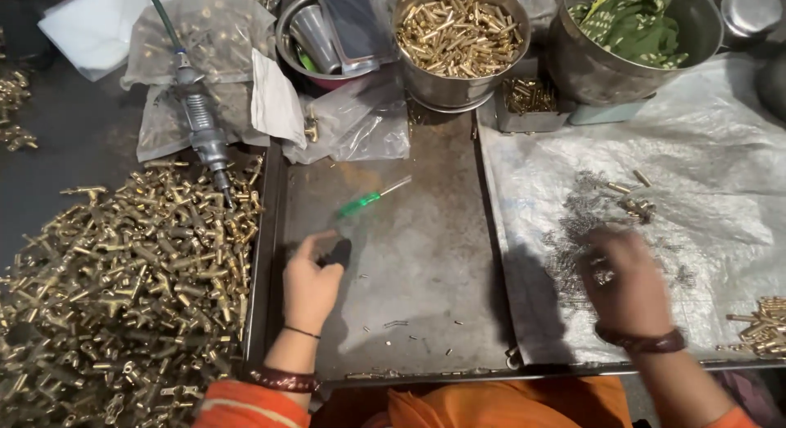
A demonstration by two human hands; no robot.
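My left hand (309, 282) rests on the dark metal tray (409, 313) just in front of me, its fingers closed around a small black piece (336, 251) that I pin against the tray. My right hand (626, 285) is out over the clear plastic sheet (720, 174), blurred in motion, so I cannot tell whether its fingers are apart or pinched; it sits on the scatter of tiny grey metal bits (573, 231), probably picking one up. I judge this the pick-and-fit step: one hand steadies the holder, the other fetches a small part. The next move calls for a fine pinch on a single bit and a careful carry across to the black piece without dragging others along.

To my left lies a big heap of brass fittings (123, 280), with a pneumatic tool (201, 121) lying at its far edge. A green-handled screwdriver (368, 200) lies on the tray beyond my left hand. A few brass pieces (761, 323) sit near my right. Farther off stand a steel bowl of brass parts (458, 35), a bowl with a cup (327, 35) and a pot holding green cloth (634, 22).
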